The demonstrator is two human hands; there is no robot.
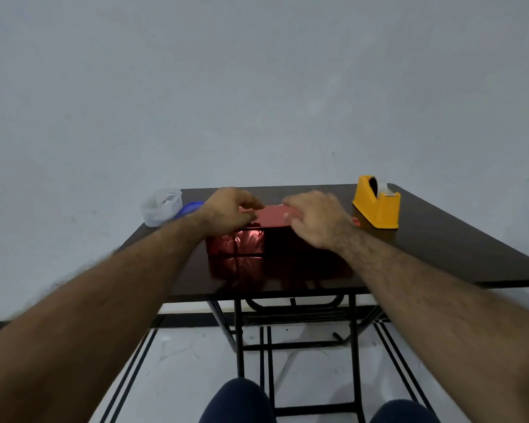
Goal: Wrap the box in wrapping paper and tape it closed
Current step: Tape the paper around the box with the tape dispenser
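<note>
The box (pixel 251 242) stood near the middle of the dark brown surface (pixel 440 239), covered in shiny red wrapping paper (pixel 235 244) that was creased and caught the light on its near left face, while the near right face lay in deep shadow. Its top showed as a flat, paler red panel between the two hands. A red reflection of it spread on the glossy surface just in front. No brand, label or writing could be read on the box, the paper or anything else on the surface.

The left hand (pixel 229 213) rested over the top left end of the box with its fingers curled down toward the paper; whether they pinched it or only pressed on it could not be told. The right hand (pixel 315 218) lay over the top right end, fingers bent and spread over the paper's edge, touching it; its grip was likewise unclear.

A yellow tape dispenser (pixel 377 203) stood on the surface to the right of the box, well apart from it, near the far right corner. At the far left corner sat a clear plastic container (pixel 161 206) with a blue lid (pixel 190 207) just beside it.
</note>
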